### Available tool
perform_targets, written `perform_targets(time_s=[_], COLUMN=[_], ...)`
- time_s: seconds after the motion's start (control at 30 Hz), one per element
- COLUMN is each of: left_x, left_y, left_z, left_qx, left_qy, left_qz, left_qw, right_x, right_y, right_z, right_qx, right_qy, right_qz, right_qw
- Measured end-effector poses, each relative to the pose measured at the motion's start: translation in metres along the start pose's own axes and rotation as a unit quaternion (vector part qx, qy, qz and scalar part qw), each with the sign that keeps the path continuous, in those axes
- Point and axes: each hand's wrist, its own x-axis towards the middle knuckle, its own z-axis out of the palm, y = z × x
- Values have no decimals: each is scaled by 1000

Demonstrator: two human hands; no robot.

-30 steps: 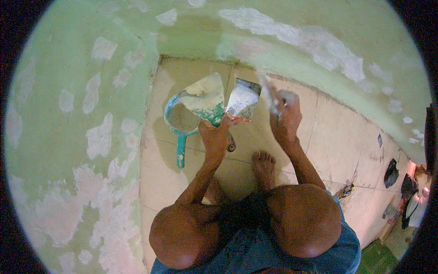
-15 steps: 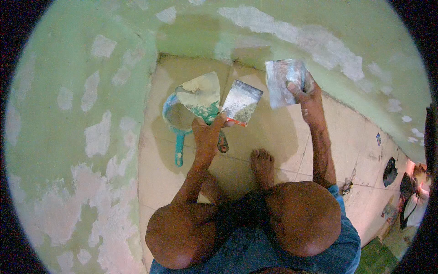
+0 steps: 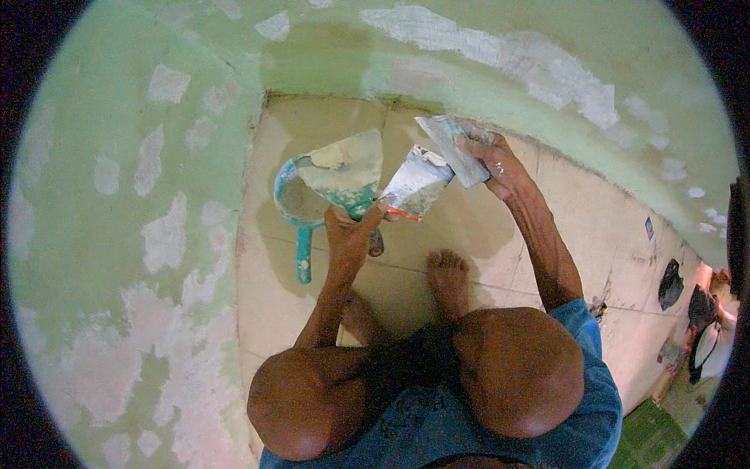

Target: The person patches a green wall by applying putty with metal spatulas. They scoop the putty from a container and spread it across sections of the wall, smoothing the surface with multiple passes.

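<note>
My left hand (image 3: pixel 349 230) is closed around two putty knives, fanned apart. A wide putty knife (image 3: pixel 355 168), its blade flecked green near the grip, carries pale putty on its upper left. Beside it, a narrower putty knife (image 3: pixel 420 184) with a red strip at its base has putty along its top edge. My right hand (image 3: pixel 496 160) grips a flat, putty-smeared rectangular plate (image 3: pixel 453 148), tilted so that its lower edge comes close to the narrower blade; whether they touch I cannot tell. Partly behind the wide blade, a round blue dipper (image 3: pixel 303 254) sits on the floor.
Green walls (image 3: pixel 109 234) with whitish filler patches rise at the left and ahead, meeting in a corner. My bare foot (image 3: pixel 448 281) rests on the beige tiled floor (image 3: pixel 398 297). Dark bag-like items (image 3: pixel 670 285) and a green mat (image 3: pixel 648 438) lie at the right.
My right hand has moved left with the plate, turning it from facing me to a slant beside the narrower putty knife. Putty now shows on that blade's top edge. My left hand has hardly shifted.
</note>
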Motion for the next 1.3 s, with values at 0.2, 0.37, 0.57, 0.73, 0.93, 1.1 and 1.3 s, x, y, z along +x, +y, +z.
perform_targets(time_s=[0.2, 0.37, 0.57, 0.73, 0.93, 1.1, 1.3], left_x=[0, -8, -3, -2, -2, -1, -10], left_y=[0, 17, 18, 25, 43, 51, 36], left_z=[3, 12, 10, 8, 9, 9, -10], left_qx=[105, 26, -1, -13, 157, 230, 152], left_qy=[22, 62, 58, 33, 38, 51, 77], left_qz=[19, -56, -101, -59, -41, -94, -133], left_qw=[994, 996, 993, 998, 986, 967, 976], right_x=[13, -63, -86, -73, -46, -40, -181], right_y=[41, 8, 19, 24, 25, 25, -43], right_z=[-50, -27, 2, 15, 34, 20, -106], right_qx=[-182, -430, -686, -634, -622, -575, -363], right_qy=[142, 276, 69, 81, 116, 272, 422], right_qz=[-149, -368, -504, -545, -555, -454, -321], right_qw=[962, 777, 520, 543, 540, 624, 767])
